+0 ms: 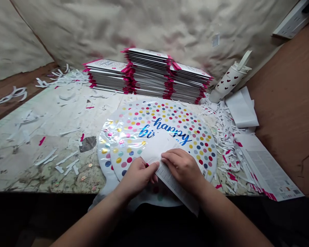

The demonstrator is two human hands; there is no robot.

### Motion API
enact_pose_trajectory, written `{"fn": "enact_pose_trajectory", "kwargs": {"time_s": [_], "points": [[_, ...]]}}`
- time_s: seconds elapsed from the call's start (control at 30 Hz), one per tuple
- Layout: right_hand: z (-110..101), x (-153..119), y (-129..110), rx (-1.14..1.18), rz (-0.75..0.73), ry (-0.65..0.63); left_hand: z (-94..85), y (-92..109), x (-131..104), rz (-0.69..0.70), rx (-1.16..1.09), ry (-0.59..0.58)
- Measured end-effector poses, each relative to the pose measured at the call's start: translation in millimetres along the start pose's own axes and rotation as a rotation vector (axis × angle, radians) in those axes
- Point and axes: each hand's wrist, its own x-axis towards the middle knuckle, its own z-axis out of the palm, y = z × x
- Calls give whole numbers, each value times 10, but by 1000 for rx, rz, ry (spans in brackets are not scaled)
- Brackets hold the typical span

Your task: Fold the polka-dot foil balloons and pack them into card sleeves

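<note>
Both hands hold a printed card sleeve (173, 183), white at its far end and covered in small grey print nearer me. My left hand (141, 173) pinches its left edge between thumb and fingers, and a bit of pink shows there. Closed over its upper right part is my right hand (181, 166), fingertips pressed on the card. Beneath lie flat foil balloons (195, 123) with coloured dots and blue "happy" lettering, overlapping one another. The sleeve and hands cover part of the lettering. The near ends of the balloons reach past the table edge.
Three stacks of pink-edged packets (150, 73) stand against the draped back wall. A tumbler with hearts (230, 82) leans at the back right. Printed cards (270, 168) fan over the right front edge. Paper strips (226, 137) litter the table (67, 82).
</note>
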Motion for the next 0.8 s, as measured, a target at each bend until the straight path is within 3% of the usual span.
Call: {"fn": "enact_pose_trajectory", "kwargs": {"time_s": [0.17,0.27,0.37,0.53,0.63,0.7,0.8], "points": [[31,16,7,-123,-20,-18,20,32,-27,62,38,-10],[0,7,60,-64,49,-10,19,-1,-21,39,57,-43],[-71,-6,77,1,38,-93,10,-14,-20,9,88,-54],[-66,10,-99,-363,-145,-163,33,24,-36,35,135,-62],[-106,55,-53,-511,-190,-164,46,33,-35,38,177,-72],[-238,63,128,-595,-78,-92,38,26,-28,12,144,-89],[-519,5,429,-704,245,102,8,11,-14,-27,60,-46]]}}
